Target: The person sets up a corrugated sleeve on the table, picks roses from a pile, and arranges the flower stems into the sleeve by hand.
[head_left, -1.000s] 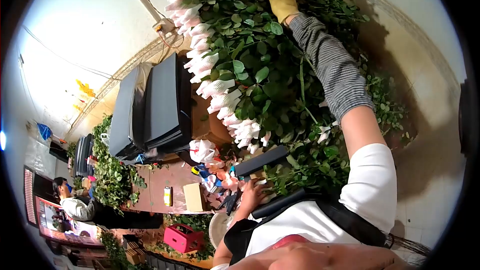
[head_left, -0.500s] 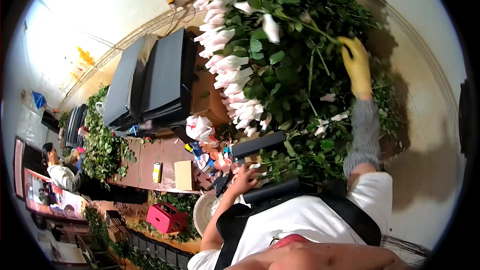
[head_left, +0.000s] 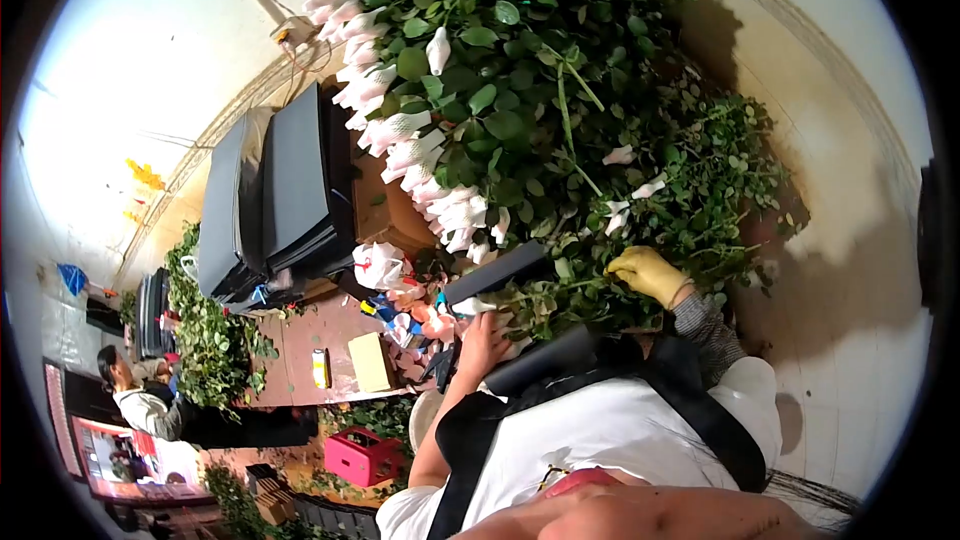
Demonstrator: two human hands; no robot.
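My bare left hand (head_left: 483,343) is closed around the head end of a netted rose (head_left: 473,307) at the front of the bench, with leafy stems running right from it. In its yellow glove, my right hand (head_left: 650,274) has its fingers curled down at the leafy stem end, to the right of my left hand. The exact grip point is hidden by leaves. Beyond my hands lies a large pile of roses (head_left: 520,90), their heads in pale pink net sleeves (head_left: 400,145) lined up along its left side. Several loose netted roses (head_left: 617,218) rest on the leaves.
A black block (head_left: 495,273) and a dark roll (head_left: 540,360) lie near my left hand. Stacked dark sheets (head_left: 297,175), a cardboard piece (head_left: 371,362) and a yellow box (head_left: 320,368) are to the left. A pink stool (head_left: 362,456) stands below. Another person (head_left: 150,410) works farther left.
My right hand has come down from the pile toward my body, bringing a netted rose with it. The rose's head is now at my left hand, whose fingers have closed. The view has shifted slightly.
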